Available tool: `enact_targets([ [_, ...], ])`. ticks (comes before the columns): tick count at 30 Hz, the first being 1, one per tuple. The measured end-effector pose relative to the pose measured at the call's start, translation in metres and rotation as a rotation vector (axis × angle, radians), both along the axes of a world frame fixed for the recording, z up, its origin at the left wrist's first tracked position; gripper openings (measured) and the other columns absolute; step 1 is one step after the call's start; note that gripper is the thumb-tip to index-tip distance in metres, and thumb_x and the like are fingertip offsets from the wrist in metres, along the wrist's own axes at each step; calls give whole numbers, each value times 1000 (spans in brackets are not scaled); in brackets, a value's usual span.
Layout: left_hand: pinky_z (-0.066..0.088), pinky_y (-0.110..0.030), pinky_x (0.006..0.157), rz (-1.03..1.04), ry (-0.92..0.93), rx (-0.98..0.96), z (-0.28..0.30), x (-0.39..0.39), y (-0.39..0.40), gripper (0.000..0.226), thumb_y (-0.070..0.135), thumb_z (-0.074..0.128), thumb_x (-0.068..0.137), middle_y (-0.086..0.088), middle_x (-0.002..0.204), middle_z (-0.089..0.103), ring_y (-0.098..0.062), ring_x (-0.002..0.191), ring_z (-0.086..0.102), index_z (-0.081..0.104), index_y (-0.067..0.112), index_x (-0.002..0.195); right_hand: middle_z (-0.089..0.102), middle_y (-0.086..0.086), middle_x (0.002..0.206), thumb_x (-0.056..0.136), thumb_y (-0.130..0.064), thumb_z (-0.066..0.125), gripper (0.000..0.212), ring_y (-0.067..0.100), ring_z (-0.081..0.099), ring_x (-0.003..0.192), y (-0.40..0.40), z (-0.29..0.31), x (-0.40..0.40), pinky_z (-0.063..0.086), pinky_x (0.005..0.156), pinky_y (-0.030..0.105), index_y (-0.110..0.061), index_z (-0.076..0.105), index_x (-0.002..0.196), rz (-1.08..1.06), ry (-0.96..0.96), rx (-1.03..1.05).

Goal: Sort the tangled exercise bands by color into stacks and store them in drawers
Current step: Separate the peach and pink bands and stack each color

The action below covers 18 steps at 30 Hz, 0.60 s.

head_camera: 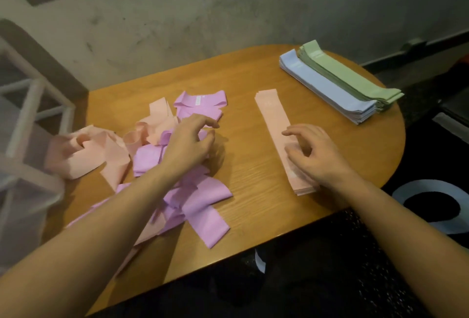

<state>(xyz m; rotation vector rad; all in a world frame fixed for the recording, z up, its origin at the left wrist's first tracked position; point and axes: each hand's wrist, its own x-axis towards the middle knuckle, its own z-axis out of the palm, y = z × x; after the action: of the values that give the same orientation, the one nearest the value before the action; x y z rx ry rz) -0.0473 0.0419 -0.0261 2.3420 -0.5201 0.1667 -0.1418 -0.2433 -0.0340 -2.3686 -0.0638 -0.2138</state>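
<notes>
Wooden table (253,165) against a stained grey wall (203,13).

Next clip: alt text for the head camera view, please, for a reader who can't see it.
A person's left hand reaches into a tangled pile of pink and peach bands on a wooden table, while the right hand rests on a flat peach stack. Neat blue and green stacks lie at the far right.

Two bare forearms, sleeveless, no rings or watch
</notes>
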Motion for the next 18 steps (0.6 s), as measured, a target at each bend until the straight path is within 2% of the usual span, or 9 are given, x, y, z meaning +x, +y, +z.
enact_targets([
  [4, 44, -37, 88, 2, -124, 82, 1, -14, 45, 21, 20, 54, 83, 5, 99, 62, -19, 95, 56, 68, 16, 99, 51, -20, 126, 98, -27, 60, 31, -2, 41, 119, 36, 16, 9, 34, 101, 24, -32, 59, 129, 85, 118, 69],
  [8, 42, -29, 91, 59, -147, 87, -4, -25, 88, 25, 15, 56, 82, -2, 113, 65, -20, 106, 58, 68, 12, 105, 64, -16, 118, 95, -22, 62, 29, -1, 56, 113, 78, 16, 23, 43, 102, 24, -42, 59, 116, 166, 88, 89],
  [11, 44, -34, 93, 147, -104, 103, -8, -31, 113, 25, 14, 62, 89, 1, 119, 63, -18, 110, 56, 66, 15, 113, 67, -14, 106, 93, -15, 64, 36, 2, 61, 102, 111, 19, 36, 49, 92, 26, -49, 57, 105, 192, 68, 151],
  [13, 44, -36, 99, 217, -65, 106, -14, -34, 127, 27, 14, 64, 90, 2, 125, 61, -17, 117, 53, 64, 18, 117, 68, -10, 99, 91, -11, 63, 36, 3, 62, 95, 133, 24, 45, 49, 86, 27, -44, 60, 105, 215, 62, 188],
  [15, 43, -39, 105, 271, -58, 61, -22, -35, 137, 26, 14, 63, 91, 3, 133, 57, -14, 123, 50, 65, 19, 116, 67, -7, 95, 92, -10, 62, 28, 2, 61, 91, 155, 29, 57, 48, 81, 24, -32, 64, 110, 257, 76, 194],
  [18, 42, -41, 109, 328, -95, -24, -33, -36, 146, 22, 12, 62, 92, 4, 139, 52, -12, 128, 47, 66, 18, 112, 67, -13, 95, 93, -14, 62, 26, -3, 61, 88, 186, 37, 76, 48, 80, 17, -27, 65, 116, 333, 67, 114],
])
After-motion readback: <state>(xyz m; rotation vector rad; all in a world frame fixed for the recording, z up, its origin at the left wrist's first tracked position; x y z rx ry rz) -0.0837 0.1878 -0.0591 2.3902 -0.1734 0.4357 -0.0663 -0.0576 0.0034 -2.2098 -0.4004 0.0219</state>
